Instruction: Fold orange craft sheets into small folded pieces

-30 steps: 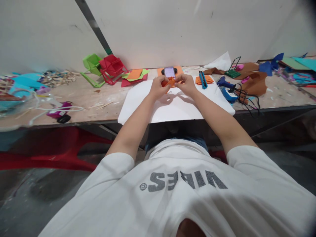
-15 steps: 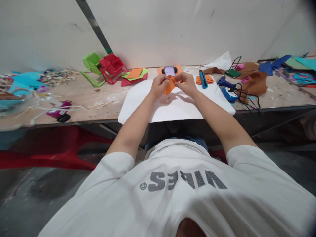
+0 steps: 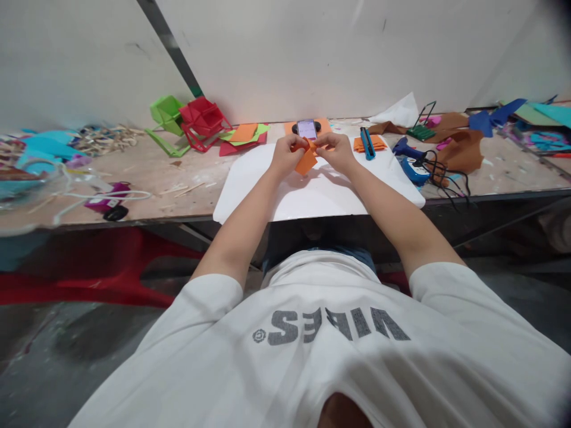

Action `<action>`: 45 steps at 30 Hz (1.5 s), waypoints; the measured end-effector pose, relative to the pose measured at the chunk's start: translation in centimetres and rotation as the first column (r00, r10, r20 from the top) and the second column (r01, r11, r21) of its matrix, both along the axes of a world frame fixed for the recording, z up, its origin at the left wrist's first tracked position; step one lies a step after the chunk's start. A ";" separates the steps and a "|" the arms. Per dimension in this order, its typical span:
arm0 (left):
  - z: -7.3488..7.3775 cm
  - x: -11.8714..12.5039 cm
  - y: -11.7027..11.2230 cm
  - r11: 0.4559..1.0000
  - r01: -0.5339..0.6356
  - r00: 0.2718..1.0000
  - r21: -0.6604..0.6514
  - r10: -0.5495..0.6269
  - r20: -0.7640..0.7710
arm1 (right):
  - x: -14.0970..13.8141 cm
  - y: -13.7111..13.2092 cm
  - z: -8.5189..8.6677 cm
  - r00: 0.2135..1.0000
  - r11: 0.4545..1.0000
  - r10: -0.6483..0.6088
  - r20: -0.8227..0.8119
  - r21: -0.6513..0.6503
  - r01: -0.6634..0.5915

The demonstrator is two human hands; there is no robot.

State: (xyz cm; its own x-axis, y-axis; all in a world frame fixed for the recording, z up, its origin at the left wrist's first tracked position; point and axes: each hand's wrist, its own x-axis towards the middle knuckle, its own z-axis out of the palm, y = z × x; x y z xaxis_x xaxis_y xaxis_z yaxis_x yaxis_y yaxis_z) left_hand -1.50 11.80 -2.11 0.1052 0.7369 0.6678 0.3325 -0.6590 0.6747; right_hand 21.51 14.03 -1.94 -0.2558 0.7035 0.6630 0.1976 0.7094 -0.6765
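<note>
A plain white wall (image 3: 312, 53) rises behind a long, scuffed plywood workbench (image 3: 151, 172) with a dark metal front rail (image 3: 491, 199). 1 dark diagonal strip (image 3: 169, 44) crosses the wall. Under the bench lie a grey concrete floor (image 3: 53, 368) and blurred red plastic furniture (image 3: 89, 273). The light is soft and even.

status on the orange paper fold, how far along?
Done: red folded model and green folded model stand at the back of the bench. In hand: left hand and right hand pinch the orange paper, partly folded, above the white board. Left: a stack of orange sheets lies flat under the blue cutter.
</note>
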 end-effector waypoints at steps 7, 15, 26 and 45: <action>0.1 0.1 -0.2 1.000 -0.006 1.000 0.021 0.007 -0.027 | 0.1 -0.4 0.2 1.000 1.000 -0.006 0.025 0.005 0.006; -0.3 0.2 0.0 0.999 0.009 1.000 0.040 -0.008 -0.013 | -0.4 -0.3 0.3 0.997 0.996 0.016 -0.073 -0.085 -0.022; -0.4 -0.1 -0.7 0.975 0.167 0.984 0.146 -0.155 -0.091 | -0.2 -0.8 0.8 0.999 0.996 -0.037 -0.040 -0.080 0.034; -0.3 -0.1 -0.8 1.000 0.012 0.997 0.025 -0.010 -0.082 | 0.1 -0.7 0.3 0.994 0.997 -0.077 0.074 -0.027 0.079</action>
State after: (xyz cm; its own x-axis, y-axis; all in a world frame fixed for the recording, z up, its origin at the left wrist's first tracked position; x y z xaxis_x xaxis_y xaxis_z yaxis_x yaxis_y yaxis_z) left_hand -1.58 11.04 -2.39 0.1684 0.7181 0.6753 0.3786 -0.6796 0.6283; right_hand 21.58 13.38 -1.59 -0.2465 0.7424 0.6229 0.3011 0.6696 -0.6790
